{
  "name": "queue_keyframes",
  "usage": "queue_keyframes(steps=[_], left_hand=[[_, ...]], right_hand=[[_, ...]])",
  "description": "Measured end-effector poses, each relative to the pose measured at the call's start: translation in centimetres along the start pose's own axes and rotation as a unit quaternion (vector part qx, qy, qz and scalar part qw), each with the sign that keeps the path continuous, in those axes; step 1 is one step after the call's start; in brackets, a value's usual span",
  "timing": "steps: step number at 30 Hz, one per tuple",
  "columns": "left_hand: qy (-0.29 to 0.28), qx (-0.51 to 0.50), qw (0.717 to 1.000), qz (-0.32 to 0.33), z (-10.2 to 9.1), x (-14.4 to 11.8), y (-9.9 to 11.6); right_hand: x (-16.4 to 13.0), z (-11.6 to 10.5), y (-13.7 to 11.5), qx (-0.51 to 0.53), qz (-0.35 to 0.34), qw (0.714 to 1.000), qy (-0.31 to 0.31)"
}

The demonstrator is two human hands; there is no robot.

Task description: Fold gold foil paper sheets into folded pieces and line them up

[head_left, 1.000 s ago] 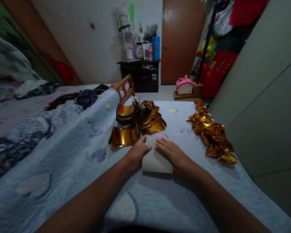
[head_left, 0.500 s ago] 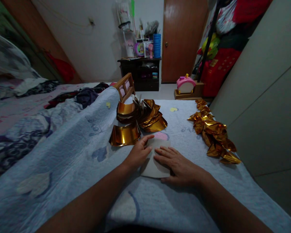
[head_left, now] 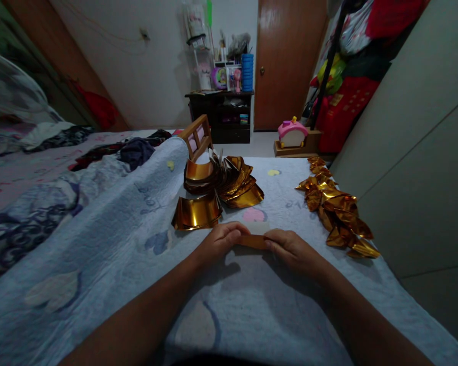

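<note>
Head view shows the left hand [head_left: 220,240] and the right hand [head_left: 290,247] below the centre of the frame, each closed on one end of a small sheet [head_left: 254,242], thumb against fingers. The step in hand looks like a fold across the sheet's width, and it calls for both ends to travel together at the same height, so that the band between them lies straight rather than skewed. Light, even tension outward should prevent the middle from bowing; too hard a pinch could dent such thin stock. A crease is best pressed from the middle toward each end, and since the quilted cover [head_left: 232,310] underneath looks soft, the fingers would have to do most of the pressing.

The sheet sits just below and right of the frame's centre, low over the cover; whether its near edge touches the cloth cannot be told. It shows as a narrow, dull orange-gold band, with a pale strip beyond it, apparently its other side. Its ends are hidden by the fingers. Curved gold sheets [head_left: 196,212] lie left of centre, and crumpled gold pieces [head_left: 338,213] line the right of the frame
</note>
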State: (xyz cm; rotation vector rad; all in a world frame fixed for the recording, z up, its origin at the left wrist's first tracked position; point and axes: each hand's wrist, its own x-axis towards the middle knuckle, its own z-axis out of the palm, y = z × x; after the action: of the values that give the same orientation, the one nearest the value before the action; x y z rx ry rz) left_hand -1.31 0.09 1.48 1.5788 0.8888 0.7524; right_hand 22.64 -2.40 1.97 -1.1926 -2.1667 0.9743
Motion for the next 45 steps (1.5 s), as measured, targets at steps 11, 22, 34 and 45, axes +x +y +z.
queue_keyframes(steps=[11,22,34,45], left_hand=[[-0.043,0.141,0.989,-0.022,0.6,-0.1,0.0],[0.052,0.387,0.919,0.057,1.0,0.0,-0.4],[0.036,0.396,0.917,0.011,0.9,0.7,-0.9],[0.015,0.370,0.928,0.023,1.0,0.8,-0.9]], right_hand=[[0.3,0.6,0.2,0.051,0.066,0.996,0.039],[0.7,1.7,1.2,-0.095,0.091,0.987,0.090],[1.1,2.7,2.5,-0.205,0.060,0.964,0.158],[1.3,2.5,2.1,-0.204,0.080,0.968,0.123]])
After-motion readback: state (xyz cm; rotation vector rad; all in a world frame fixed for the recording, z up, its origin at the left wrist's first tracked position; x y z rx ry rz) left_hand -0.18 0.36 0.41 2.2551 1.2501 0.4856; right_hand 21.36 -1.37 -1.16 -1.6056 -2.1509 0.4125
